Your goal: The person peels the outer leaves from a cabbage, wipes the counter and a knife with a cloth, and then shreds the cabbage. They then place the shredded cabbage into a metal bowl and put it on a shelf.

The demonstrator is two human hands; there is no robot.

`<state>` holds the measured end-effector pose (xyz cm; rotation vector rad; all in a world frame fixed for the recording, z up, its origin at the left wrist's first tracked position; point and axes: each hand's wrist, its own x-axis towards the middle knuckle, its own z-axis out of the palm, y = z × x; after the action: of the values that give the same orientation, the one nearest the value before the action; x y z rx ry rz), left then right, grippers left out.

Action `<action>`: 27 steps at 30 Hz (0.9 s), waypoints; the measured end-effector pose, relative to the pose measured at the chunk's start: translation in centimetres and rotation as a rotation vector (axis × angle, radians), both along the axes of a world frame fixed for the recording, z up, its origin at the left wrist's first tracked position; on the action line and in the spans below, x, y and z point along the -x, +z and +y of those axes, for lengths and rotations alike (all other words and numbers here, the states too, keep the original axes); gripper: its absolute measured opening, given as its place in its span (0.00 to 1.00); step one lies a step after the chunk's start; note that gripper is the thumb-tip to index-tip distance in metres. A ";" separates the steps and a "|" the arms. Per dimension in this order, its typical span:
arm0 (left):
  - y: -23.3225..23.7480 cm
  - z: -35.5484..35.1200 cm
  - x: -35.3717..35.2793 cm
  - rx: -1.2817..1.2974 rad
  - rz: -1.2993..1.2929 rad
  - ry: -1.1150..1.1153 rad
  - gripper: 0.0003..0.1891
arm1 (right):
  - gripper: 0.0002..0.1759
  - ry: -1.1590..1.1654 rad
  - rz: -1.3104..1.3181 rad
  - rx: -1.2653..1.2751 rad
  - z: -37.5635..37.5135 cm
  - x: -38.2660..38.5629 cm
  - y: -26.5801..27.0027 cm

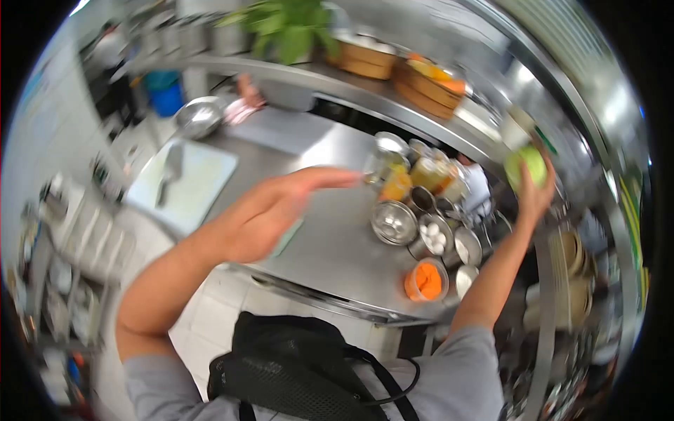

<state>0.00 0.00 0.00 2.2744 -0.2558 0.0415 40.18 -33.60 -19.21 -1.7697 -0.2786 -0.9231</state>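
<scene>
My right hand (537, 189) is raised at the shelf on the right, its fingers wrapped round a light-green, round fruit or vegetable (523, 168); blur hides its exact kind. Over the steel counter (316, 245) hovers my left hand (274, 210), empty, with fingers stretched out to the right. A small green cloth-like piece (288, 237) shows partly behind that hand. To its left, a knife (170, 172) lies on a white cutting board (207, 175). Between my hands stand metal bowls (393, 223), a pot of white eggs or balls (434, 238) and a tub of orange food (425, 280).
Jars of yellow contents (397, 184) stand behind the bowls. Above runs a shelf (274, 68) with a leafy plant (291, 31) and wooden tubs (428, 88). A steel bowl (200, 117) sits at the counter's far left. Another person (112, 63) stands in the back left.
</scene>
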 end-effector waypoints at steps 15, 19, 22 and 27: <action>-3.4 -10.4 13.6 0.661 -1.118 -0.210 0.38 | 0.39 1.046 0.731 -0.902 7.9 22.7 -2.5; -4.7 -7.2 20.1 0.581 -1.132 -0.164 0.48 | 0.39 1.232 0.891 -0.938 13.9 29.9 -6.1; -5.5 -6.0 24.2 0.563 -1.037 -0.162 0.51 | 0.38 1.351 0.963 -0.900 17.9 34.2 -6.6; -3.0 0.8 33.0 -0.034 -0.504 -0.082 0.25 | 0.37 1.443 1.063 -0.856 22.7 38.9 -7.0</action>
<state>-32.98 0.80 -2.97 2.2528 -0.6146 0.5746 1.25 -10.89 -26.19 -0.6644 -0.2880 0.8522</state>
